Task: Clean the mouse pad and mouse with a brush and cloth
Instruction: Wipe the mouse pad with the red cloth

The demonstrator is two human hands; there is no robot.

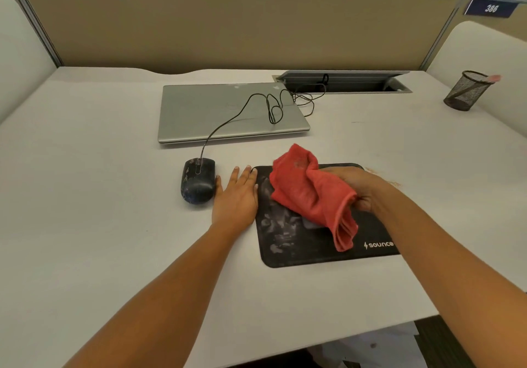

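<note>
A black mouse pad [299, 245] with whitish dust smears lies on the white desk. My right hand [356, 189] grips a bunched red cloth [310, 193] over the pad's middle. My left hand [236, 193] lies flat on the desk, fingers straight, its fingertips at the pad's left edge. A dusty black wired mouse [198, 180] sits just left of that hand, its thumb close to it. No brush is visible.
A shut silver laptop [222, 113] lies behind the mouse, with the mouse cable [268, 105] looping over it into a desk cable hatch [345, 82]. A black mesh pen cup [466, 91] stands far right. Beige partitions wall the desk. Crumbs [395, 183] lie right of the pad.
</note>
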